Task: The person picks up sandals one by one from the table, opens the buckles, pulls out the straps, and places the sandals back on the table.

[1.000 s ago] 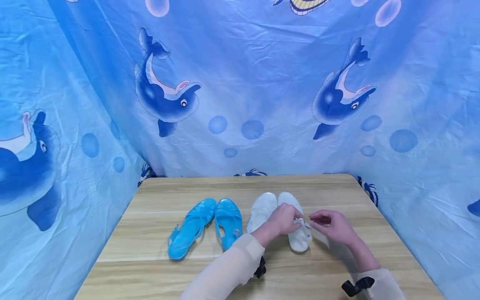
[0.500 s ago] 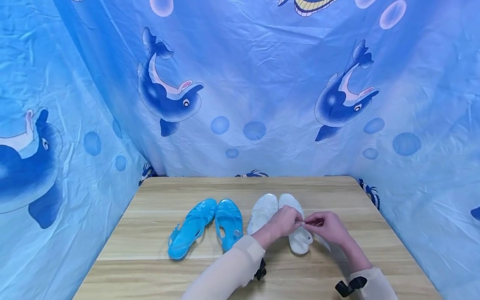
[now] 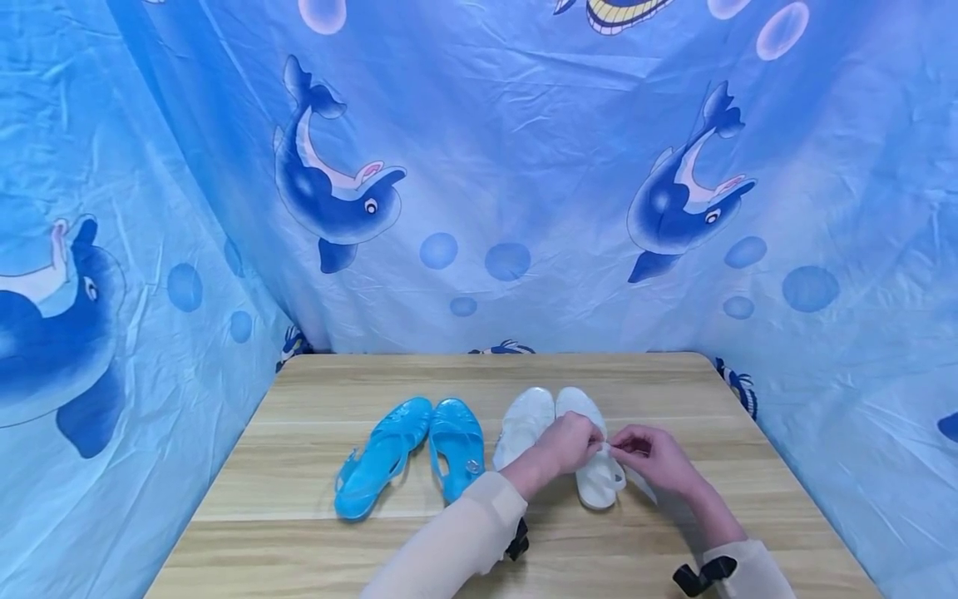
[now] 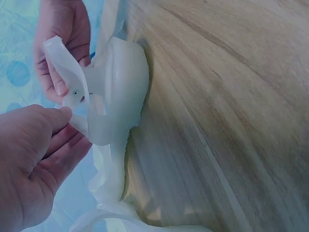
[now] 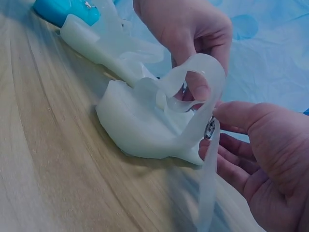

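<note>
In the head view, the right-hand white sandal of a pair lies upright on the wooden table. My left hand reaches over it and pinches its translucent ankle strap between thumb and fingers. Close by on the right, my right hand pinches the same strap beside a small metal buckle. The loose strap end hangs below the right fingers in the right wrist view. Looped strap stands above the heel in the left wrist view. Both hands' fingertips nearly meet.
The other white sandal stands to the left, partly behind my left forearm. Farther left is a pair of blue sandals, one blue sandal angled, the other blue sandal partly covered by the sleeve. Blue dolphin-print curtains surround the table.
My right hand has moved left to meet the left hand at the strap, and its fingers now pinch there. The left hand stays nearly in place; the sandals have barely moved.
</note>
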{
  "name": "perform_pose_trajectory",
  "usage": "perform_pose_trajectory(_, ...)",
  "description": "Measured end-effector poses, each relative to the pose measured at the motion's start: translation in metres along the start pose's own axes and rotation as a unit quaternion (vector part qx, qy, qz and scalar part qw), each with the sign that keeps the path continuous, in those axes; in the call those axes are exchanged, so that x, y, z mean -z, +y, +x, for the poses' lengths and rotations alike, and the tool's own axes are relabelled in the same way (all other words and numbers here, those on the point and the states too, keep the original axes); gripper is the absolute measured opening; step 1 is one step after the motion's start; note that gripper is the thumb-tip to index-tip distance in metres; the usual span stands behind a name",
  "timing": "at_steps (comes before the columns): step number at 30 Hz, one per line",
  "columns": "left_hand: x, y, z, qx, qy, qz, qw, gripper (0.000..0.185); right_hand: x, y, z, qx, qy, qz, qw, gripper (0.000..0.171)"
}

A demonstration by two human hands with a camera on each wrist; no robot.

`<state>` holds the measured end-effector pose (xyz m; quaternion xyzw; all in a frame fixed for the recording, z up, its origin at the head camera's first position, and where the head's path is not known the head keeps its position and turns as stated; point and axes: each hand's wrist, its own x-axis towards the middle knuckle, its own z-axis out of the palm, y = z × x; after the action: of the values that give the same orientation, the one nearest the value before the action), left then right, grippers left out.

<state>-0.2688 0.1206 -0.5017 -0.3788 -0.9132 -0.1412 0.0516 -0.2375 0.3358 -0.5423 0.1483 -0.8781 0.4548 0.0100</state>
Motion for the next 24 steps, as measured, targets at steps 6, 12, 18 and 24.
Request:
perform_pose_trajectory(6,-0.002,0.005,0.002,0.000,-0.001,0.020,0.9998,0.012,0.001,0.000,-0.002,0.005,0.000,0.027,1.000,0.009)
perform_pose_trajectory(12,-0.002,0.011,0.005,0.008,-0.010,0.041,0.9991,0.010,0.001,0.003,-0.003,-0.007,-0.012,0.027,1.000,0.011)
perform_pose_trajectory(18,0.003,0.004,0.006,0.011,-0.011,0.033,0.9993,0.009,-0.002,0.003,-0.002,-0.011,-0.001,0.028,1.000,0.011)
perform_pose_trajectory(24,0.006,0.000,0.006,0.010,-0.017,0.028,0.9994,0.010,-0.004,0.001,-0.002,0.007,0.011,0.037,0.999,0.010)
